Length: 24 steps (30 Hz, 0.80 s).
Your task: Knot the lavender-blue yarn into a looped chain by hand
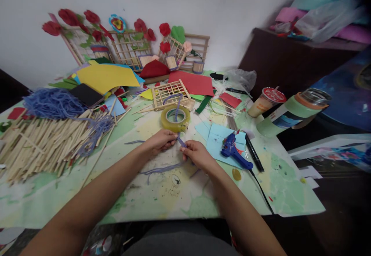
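My left hand point(162, 141) pinches a strand of purple-blue yarn point(182, 142) near the middle of the table. Just to its right, my right hand point(197, 153) grips the same short stretch of yarn between thumb and fingers. Beyond both hands lies a roll of clear yellowish tape point(165, 122), flat on the table, with yarn running across its centre. Behind the roll, a small lattice of wooden sticks point(169, 92) rests on the table. Loose yarn also trails over the tabletop below and left of my hands.
On the left are a heap of wooden sticks point(37, 144) and a tangle of blue yarn point(55, 103). At right lie a blue glue gun point(232, 148), a black marker point(254, 153), a drink cup point(265, 102) and a green bottle point(290, 113). Stick fences with paper flowers point(127, 43) line the wall.
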Available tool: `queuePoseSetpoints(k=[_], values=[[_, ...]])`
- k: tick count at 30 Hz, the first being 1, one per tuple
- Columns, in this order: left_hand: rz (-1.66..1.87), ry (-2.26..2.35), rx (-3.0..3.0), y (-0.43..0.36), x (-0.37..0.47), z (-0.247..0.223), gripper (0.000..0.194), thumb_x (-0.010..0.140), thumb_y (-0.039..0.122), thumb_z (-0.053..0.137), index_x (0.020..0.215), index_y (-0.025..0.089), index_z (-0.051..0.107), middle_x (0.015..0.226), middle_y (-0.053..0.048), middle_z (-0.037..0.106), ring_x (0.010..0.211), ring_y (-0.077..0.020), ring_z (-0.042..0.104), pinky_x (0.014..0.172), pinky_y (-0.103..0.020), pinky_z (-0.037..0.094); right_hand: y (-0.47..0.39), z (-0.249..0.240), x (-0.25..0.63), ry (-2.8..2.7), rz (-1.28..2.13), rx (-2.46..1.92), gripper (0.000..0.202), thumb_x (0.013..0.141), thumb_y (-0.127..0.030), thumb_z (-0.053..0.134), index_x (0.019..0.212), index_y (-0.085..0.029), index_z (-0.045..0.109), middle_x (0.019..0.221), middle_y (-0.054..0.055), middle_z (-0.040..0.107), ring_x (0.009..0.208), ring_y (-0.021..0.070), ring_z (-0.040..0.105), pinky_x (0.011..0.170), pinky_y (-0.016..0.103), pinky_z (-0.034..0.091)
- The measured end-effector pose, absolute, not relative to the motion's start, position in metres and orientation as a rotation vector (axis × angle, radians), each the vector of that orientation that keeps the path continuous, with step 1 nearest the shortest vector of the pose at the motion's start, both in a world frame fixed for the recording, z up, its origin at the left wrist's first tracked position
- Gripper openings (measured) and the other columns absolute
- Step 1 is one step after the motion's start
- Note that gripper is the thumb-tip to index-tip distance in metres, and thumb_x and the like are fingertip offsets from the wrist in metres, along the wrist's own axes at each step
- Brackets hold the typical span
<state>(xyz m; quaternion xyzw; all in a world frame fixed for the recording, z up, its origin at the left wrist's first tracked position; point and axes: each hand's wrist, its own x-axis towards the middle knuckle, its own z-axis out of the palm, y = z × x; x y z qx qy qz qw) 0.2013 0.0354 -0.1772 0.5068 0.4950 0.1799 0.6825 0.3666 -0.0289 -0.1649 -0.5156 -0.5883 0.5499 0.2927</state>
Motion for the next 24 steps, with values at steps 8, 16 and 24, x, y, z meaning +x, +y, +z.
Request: queuePoseSetpoints(k=[8, 16, 24], values=[[0.458, 1.140, 1.179, 0.032, 0.206, -0.178, 0.021, 0.071, 0.031, 0.058, 0.060, 0.015, 0.050, 0.044, 0.005, 0.042, 0.029, -0.0026, 0.024, 0.032, -0.020, 0.010, -0.030, -0.161, 0.375, -1.877, 0.692, -1.681, 0.020, 0.080, -0.029, 0.050, 0.070, -0.016, 0.061, 0.074, 0.006, 0.057, 0.067, 0.0143, 0.047, 0.060, 0.026, 0.029], [0.558, 1.120, 1.112, 0.028, 0.208, -0.172, 0.011, 0.068, 0.023, 0.059, 0.072, 0.014, 0.053, 0.055, 0.002, 0.055, 0.031, -0.0013, 0.025, 0.033, -0.019, 0.011, -0.040, -0.160, 0.360, -2.152, 0.733, -1.506, 0.020, 0.083, -0.028, 0.046, 0.073, -0.018, 0.060, 0.074, 0.005, 0.060, 0.068, 0.0145, 0.050, 0.060, 0.026, 0.030], [0.525, 1.001, 1.015, 0.029, 0.203, -0.173, 0.021, 0.073, 0.033, 0.059, 0.073, 0.012, 0.058, 0.041, 0.008, 0.032, 0.032, -0.0017, 0.017, 0.034, -0.020, 0.006, -0.057, -0.167, 0.343, -2.449, 0.655, -1.498, 0.019, 0.082, -0.024, 0.046, 0.072, -0.018, 0.060, 0.072, 0.008, 0.063, 0.063, 0.0167, 0.052, 0.058, 0.028, 0.028]])
